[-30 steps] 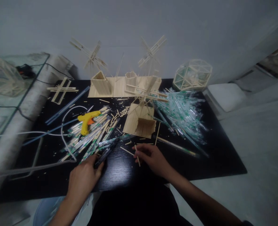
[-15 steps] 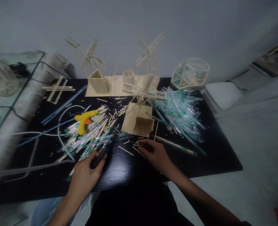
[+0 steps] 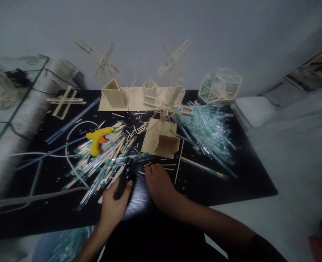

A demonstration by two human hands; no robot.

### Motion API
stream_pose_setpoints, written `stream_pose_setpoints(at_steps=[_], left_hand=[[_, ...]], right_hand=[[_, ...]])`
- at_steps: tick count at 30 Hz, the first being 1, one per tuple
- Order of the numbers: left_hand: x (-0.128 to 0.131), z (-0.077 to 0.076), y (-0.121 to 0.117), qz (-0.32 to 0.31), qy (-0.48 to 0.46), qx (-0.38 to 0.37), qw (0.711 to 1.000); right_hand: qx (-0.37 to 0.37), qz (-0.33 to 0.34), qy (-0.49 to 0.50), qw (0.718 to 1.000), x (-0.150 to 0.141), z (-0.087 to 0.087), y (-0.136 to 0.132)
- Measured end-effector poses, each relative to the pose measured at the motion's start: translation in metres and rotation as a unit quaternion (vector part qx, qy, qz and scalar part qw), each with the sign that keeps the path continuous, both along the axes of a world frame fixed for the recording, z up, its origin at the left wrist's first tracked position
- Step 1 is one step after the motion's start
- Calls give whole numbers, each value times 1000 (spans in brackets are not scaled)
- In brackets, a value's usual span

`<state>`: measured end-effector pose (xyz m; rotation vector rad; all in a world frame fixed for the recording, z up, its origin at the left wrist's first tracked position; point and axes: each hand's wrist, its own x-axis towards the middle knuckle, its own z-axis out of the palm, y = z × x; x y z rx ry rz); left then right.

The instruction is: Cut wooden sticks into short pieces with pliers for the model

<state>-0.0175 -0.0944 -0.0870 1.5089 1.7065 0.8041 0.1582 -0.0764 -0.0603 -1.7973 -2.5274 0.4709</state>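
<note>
My left hand [image 3: 114,203] is closed around a black hand tool [image 3: 124,176] that looks like pliers, its head pointing away from me over the table. My right hand [image 3: 159,185] rests low on the table, back upward and fingers curled down among thin wooden sticks [image 3: 168,169]; whatever lies beneath the fingers is hidden. Just beyond it stands a windmill-like wooden stick model [image 3: 167,109] on a square base, with an open box [image 3: 168,145] at its front. Left of the tool lie wooden sticks in clear wrappers [image 3: 103,167], a yellow glue gun [image 3: 96,140] on top.
More stick models [image 3: 114,95] line the back by the wall. Empty plastic wrappers [image 3: 210,127] are heaped at the right, below a faceted stick frame [image 3: 220,86]. A white cord [image 3: 68,160] loops at the left. A bin [image 3: 65,247] stands under the front edge.
The stick my right hand held has gone down among the loose ones, and that hand has swung left and turned back-up. My left hand has moved right, raising the black tool more upright.
</note>
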Motion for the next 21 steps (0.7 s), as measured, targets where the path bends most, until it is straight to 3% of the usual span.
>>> stream_pose_setpoints(at_steps=[5,12,21], left_hand=[[-5,-7,0,2,-18,-2,1000],[-5,-5,3,9,-35,-5,999],[-5,-10,2,-2,-32,-3,999]], right_hand=[[21,26,25,999,12,2,1],[-17,-107,132,985,70,3,-7],[-5,-86,48,995,63,-4,-14]])
